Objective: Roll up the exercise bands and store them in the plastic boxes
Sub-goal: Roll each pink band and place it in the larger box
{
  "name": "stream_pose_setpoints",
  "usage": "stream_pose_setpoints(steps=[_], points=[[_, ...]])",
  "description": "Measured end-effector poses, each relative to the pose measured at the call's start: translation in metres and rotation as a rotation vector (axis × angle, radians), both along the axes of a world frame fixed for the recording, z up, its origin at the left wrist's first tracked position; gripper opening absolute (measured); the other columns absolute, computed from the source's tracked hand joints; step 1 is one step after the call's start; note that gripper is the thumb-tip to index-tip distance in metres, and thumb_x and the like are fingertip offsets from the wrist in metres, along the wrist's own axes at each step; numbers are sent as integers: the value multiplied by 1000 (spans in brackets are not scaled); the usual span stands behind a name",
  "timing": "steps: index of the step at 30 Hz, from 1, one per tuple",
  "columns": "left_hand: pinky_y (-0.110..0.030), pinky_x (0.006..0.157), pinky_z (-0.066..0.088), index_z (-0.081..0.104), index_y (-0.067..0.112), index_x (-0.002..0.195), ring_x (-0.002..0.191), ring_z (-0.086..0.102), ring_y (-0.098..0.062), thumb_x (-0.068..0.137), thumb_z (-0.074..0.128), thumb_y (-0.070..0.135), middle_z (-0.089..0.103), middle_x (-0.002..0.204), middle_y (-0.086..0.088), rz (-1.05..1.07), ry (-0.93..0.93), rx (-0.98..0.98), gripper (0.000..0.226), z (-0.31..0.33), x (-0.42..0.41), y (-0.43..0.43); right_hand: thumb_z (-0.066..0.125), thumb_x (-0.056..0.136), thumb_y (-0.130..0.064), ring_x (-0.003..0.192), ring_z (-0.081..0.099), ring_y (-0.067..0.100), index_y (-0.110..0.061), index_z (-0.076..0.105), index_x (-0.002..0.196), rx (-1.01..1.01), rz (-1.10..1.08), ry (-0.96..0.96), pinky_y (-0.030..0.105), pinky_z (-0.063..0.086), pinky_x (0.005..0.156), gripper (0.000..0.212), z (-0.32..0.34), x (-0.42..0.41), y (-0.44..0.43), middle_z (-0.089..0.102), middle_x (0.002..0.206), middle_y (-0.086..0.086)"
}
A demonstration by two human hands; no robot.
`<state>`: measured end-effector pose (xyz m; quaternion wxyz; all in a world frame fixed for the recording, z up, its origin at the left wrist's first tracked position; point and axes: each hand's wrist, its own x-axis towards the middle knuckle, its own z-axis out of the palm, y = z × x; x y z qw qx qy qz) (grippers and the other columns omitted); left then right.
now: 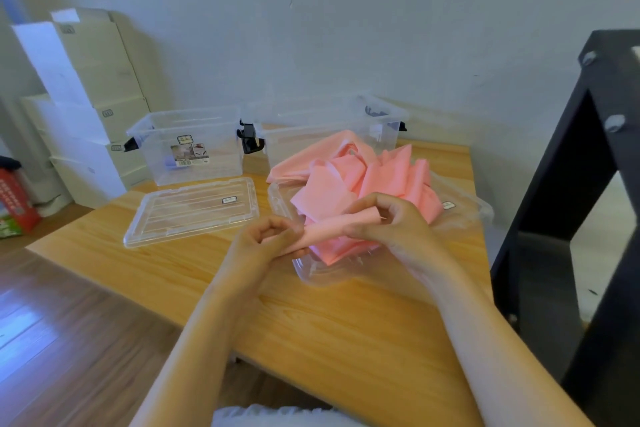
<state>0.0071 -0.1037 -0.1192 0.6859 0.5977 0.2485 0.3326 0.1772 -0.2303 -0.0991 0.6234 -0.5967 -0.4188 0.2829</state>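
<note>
A loose heap of pink exercise band (360,177) lies on a clear plastic lid (311,270) on the wooden table (329,329). One end of the band is curled into a short roll held between both hands. My left hand (266,236) grips the roll's left end with curled fingers. My right hand (384,218) pinches its right end. Two clear plastic boxes with black latches stand open at the back: the left box (190,149) has a small purple thing inside, the right box (329,128) sits partly behind the pink heap.
A second clear lid (192,210) lies flat left of the hands. White cardboard boxes (86,97) are stacked against the wall at left. A black frame (571,201) stands close to the table's right edge. Wooden floor lies at lower left.
</note>
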Motion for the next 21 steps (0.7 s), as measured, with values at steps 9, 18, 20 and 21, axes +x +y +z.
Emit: stream_pose_setpoints(steps=[9, 18, 20, 21], points=[[-33, 85, 52, 73, 21, 86, 98, 65, -17, 73, 81, 3, 72, 104, -4, 91, 101, 472, 23, 46, -25, -42, 75, 76, -5, 87, 69, 36, -13, 68, 93, 28, 39, 154, 44, 55, 84, 20, 18, -21, -41, 71, 89, 8], [-21, 75, 53, 74, 18, 95, 91, 66, -9, 75, 81, 10, 73, 95, 3, 64, 9, 391, 22, 37, -51, -95, 69, 80, 3, 78, 70, 24, 5, 65, 103, 53, 33, 83, 24, 58, 69, 23, 43, -47, -102, 68, 98, 14], [-27, 79, 57, 73, 14, 97, 97, 69, -23, 73, 81, 16, 71, 102, -7, 18, -53, 243, 25, 38, -54, -102, 69, 80, 4, 75, 71, 16, 6, 64, 103, 81, 18, 41, 23, 57, 67, 23, 48, -54, -113, 69, 92, 5], [-28, 78, 59, 72, 9, 99, 97, 70, -29, 76, 78, 14, 69, 106, -14, -11, -87, 154, 24, 41, -55, -106, 68, 81, 4, 75, 71, 15, 4, 65, 101, 92, 13, 26, 23, 57, 67, 21, 50, -57, -119, 69, 91, 4]])
